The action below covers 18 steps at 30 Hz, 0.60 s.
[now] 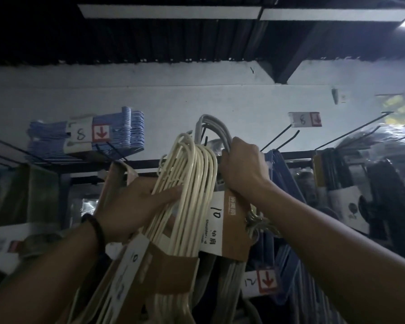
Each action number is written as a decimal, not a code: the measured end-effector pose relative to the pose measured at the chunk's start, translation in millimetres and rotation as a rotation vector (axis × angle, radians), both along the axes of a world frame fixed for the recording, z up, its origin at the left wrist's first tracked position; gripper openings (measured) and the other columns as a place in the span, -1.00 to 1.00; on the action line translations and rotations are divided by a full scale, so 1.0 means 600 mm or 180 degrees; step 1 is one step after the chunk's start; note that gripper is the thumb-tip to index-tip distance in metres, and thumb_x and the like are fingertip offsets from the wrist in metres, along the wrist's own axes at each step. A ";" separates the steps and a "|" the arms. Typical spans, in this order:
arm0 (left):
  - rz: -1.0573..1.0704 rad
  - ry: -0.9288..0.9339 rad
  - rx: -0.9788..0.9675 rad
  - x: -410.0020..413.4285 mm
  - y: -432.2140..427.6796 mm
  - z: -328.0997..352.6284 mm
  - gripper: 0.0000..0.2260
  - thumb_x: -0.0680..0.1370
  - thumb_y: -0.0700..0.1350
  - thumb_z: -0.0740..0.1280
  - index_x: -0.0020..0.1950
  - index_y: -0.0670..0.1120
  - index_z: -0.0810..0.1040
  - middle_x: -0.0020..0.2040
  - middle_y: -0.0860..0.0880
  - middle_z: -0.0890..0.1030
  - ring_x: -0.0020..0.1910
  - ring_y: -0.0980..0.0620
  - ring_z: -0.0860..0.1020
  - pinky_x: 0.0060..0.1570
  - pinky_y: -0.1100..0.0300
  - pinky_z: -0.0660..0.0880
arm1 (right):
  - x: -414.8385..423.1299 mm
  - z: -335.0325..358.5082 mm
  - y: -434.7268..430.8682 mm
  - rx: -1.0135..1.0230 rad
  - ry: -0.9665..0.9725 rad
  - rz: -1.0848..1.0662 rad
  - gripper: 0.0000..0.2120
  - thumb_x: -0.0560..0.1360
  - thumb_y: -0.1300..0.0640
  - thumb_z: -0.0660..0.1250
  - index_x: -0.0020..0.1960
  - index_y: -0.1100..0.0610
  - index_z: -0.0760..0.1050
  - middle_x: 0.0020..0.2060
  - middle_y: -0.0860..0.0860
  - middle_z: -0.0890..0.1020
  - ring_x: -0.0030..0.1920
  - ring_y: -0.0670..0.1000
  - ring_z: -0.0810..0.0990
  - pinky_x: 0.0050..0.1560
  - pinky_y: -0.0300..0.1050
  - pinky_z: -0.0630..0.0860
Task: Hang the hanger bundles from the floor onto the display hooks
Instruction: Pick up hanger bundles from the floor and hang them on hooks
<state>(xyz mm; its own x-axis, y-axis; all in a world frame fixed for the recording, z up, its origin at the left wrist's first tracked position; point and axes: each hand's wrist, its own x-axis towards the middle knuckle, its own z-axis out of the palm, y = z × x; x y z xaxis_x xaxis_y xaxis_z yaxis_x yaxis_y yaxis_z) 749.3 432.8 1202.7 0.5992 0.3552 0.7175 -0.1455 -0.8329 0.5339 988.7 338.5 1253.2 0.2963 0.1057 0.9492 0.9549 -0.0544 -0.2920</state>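
While blue bundles flank, left grip clasps cream bundle, right grip grey bundle.

Dim room, white wall beneath a dark ribbed ceiling crossed by pale beams

A white wall runs under a dark ceiling. A price tag marked 8 hangs near plastic-wrapped goods.
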 end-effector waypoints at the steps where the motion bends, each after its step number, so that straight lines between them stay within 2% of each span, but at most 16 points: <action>1: 0.0079 -0.0012 0.0076 0.002 -0.002 0.000 -0.59 0.52 0.36 0.45 0.10 0.06 0.77 0.03 -0.11 0.78 -0.03 -0.15 0.78 -0.08 0.08 0.72 | 0.000 0.000 0.000 0.0026 0.0018 0.0001 -0.86 0.65 0.00 0.27 0.03 0.06 0.49 -0.25 0.03 0.49 -0.31 0.03 0.47 -0.41 -0.15 0.21; 4: 0.0161 -0.0109 0.0139 0.000 -0.005 -0.001 -0.55 0.52 0.38 0.43 0.09 0.02 0.76 -0.02 -0.13 0.78 -0.09 -0.17 0.78 -0.09 -0.03 0.73 | -0.008 0.006 0.001 -0.0036 -0.0037 0.0048 -0.86 0.64 0.05 0.29 0.08 0.11 0.52 -0.26 0.04 0.49 -0.28 0.08 0.52 -0.38 -0.12 0.35; 6: 0.0163 -0.0136 0.0096 -0.004 -0.005 -0.006 -0.58 0.55 0.34 0.42 0.10 0.01 0.76 -0.02 -0.15 0.78 -0.10 -0.20 0.78 -0.07 -0.10 0.72 | -0.019 0.005 0.001 -0.0108 -0.0110 0.0060 -0.86 0.64 0.05 0.32 0.10 0.12 0.52 -0.29 0.01 0.47 -0.34 0.02 0.49 -0.43 -0.15 0.34; 9: 0.0209 -0.0123 -0.0012 -0.004 -0.005 -0.016 -0.59 0.51 0.33 0.43 0.08 0.03 0.77 -0.02 -0.15 0.78 -0.10 -0.19 0.78 -0.05 -0.18 0.72 | -0.022 -0.005 0.005 -0.0214 -0.0070 0.0124 -0.85 0.65 0.08 0.30 0.13 0.13 0.54 -0.25 0.04 0.56 -0.34 0.01 0.52 -0.43 -0.12 0.40; 12: 0.0329 -0.0163 0.0139 0.005 -0.007 -0.016 -0.57 0.51 0.34 0.42 0.02 -0.01 0.77 -0.08 -0.17 0.78 -0.15 -0.23 0.77 -0.06 -0.25 0.71 | -0.016 -0.005 0.003 -0.0274 0.0053 0.0141 -0.89 0.64 0.10 0.30 0.08 0.12 0.55 -0.27 0.03 0.55 -0.33 0.00 0.53 -0.42 -0.15 0.37; 14: 0.0342 -0.0200 0.0145 0.013 -0.010 -0.009 -0.61 0.54 0.30 0.44 0.00 -0.01 0.77 -0.12 -0.18 0.78 -0.18 -0.22 0.77 -0.14 -0.17 0.73 | -0.012 0.006 0.000 -0.0367 0.0137 0.0066 -0.86 0.63 0.09 0.31 0.08 0.13 0.58 -0.18 0.07 0.60 -0.21 0.09 0.61 -0.32 -0.08 0.46; 16: 0.0274 -0.0226 -0.0040 0.023 -0.011 -0.003 -0.71 0.54 0.21 0.46 0.05 0.02 0.78 -0.07 -0.15 0.79 -0.15 -0.19 0.78 -0.20 -0.01 0.73 | -0.010 0.018 0.004 -0.0528 0.0168 -0.0071 -0.82 0.62 0.07 0.29 0.10 0.14 0.59 -0.05 0.13 0.63 -0.08 0.19 0.62 -0.20 -0.01 0.47; 18: 0.0275 -0.0225 -0.0189 0.028 -0.007 0.002 -0.75 0.58 0.11 0.46 0.11 -0.01 0.77 0.02 -0.14 0.79 -0.06 -0.16 0.78 -0.15 0.06 0.73 | -0.009 0.028 0.017 -0.0720 0.0144 -0.0123 -0.82 0.61 0.09 0.29 0.11 0.15 0.59 0.01 0.14 0.64 -0.08 0.18 0.58 -0.15 0.02 0.47</action>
<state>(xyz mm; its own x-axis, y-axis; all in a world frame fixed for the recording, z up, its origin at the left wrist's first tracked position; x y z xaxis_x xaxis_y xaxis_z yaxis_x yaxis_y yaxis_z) 766.1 428.3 1203.8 0.5132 0.4464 0.7331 -0.1137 -0.8112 0.5736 983.1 348.9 1270.1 0.3459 0.3021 0.8883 0.9370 -0.1595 -0.3107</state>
